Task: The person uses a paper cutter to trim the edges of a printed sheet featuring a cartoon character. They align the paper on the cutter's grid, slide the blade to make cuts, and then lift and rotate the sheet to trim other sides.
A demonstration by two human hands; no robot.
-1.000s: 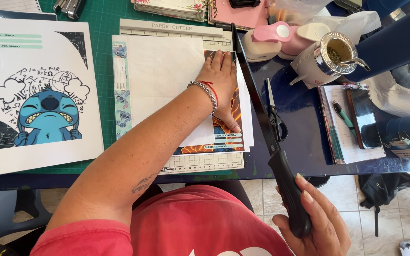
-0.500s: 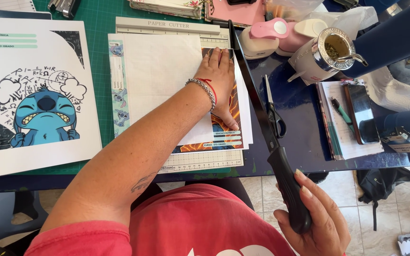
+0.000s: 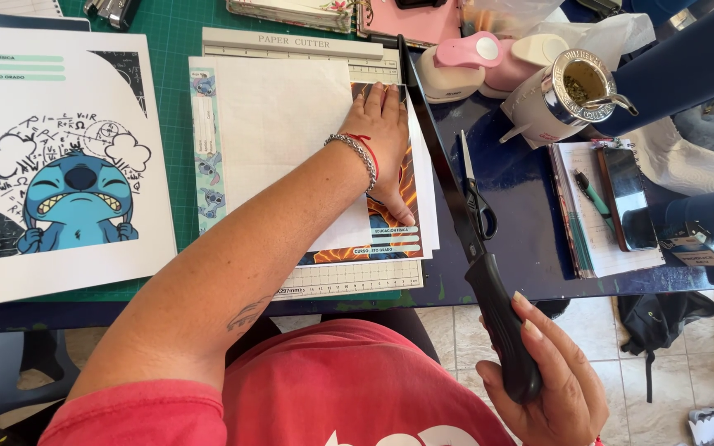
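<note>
Blade arm (image 3: 448, 190) swung lower since before. Right hand (image 3: 551, 384) wrapped around handle, left hand (image 3: 386, 136) flat on paper (image 3: 283, 132). Probably best pressing firmly at twelve o'clock.

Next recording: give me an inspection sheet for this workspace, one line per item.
Surface: dark blue table with a green cutting mat.
Job's things: paper cutter; printed sheets stacked on it; blade arm raised.
Clutter: scissors, cartoon print, mate cup, paper punches, phone.
Grippers: left hand flat on the sheets; right hand gripping the blade handle.
Cables: nothing seen.
Surroundings: tiled floor, black bag.
</note>
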